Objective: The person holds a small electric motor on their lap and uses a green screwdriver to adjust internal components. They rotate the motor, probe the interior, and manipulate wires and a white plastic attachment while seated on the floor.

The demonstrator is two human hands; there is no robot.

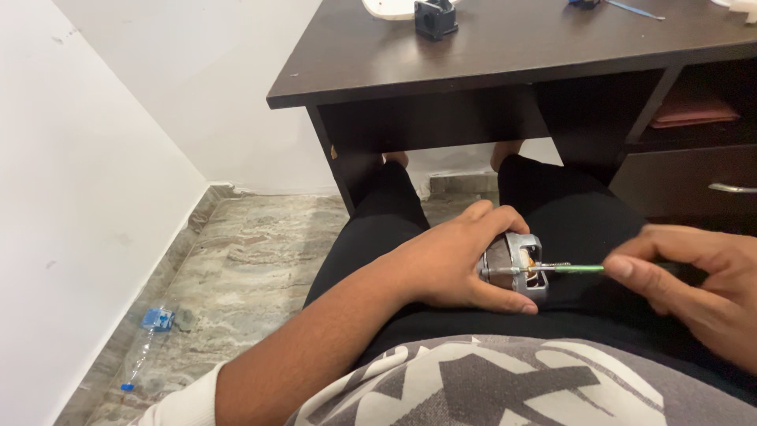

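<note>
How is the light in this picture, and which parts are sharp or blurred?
Head view: soft, even indoor light, no hard shadows; a mild sheen on the dark desk top. The left hand and the small metal motor are fairly sharp; the right hand and green-shafted tool are slightly soft. Under the desk is dark.

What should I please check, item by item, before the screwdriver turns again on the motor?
1. Left hand wrapped firmly around motor: ok.
2. Motor steadied on the lap: ok.
3. Screwdriver tip seated in a screw: cannot tell, too small.
4. Right hand fingers pinching the screwdriver shaft: ok.
5. Left thumb clear of the tip: ok.
6. Shaft in line with the motor's end: ok.
</note>
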